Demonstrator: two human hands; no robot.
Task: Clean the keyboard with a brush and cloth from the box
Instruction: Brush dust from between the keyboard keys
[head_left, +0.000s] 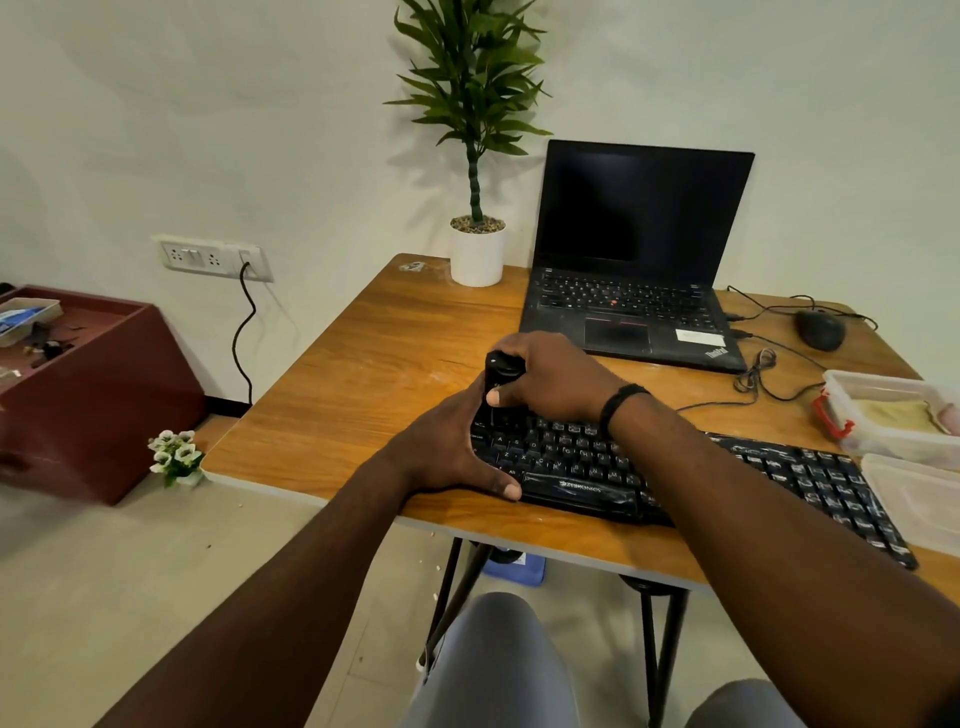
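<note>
Right hand (550, 379) of ours grips the black brush (497, 387) upright over the keyboard's (675, 467) left end. Our left hand (457, 447) clasps that end's edge, thumb at the near rim. We see the keyboard lying on the desk (363, 374), the open box (883, 410) at its far right, the cloth (901, 415) inside.

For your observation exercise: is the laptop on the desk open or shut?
Open. The laptop's dark screen stands upright, and its keyboard and touchpad are exposed.
</note>
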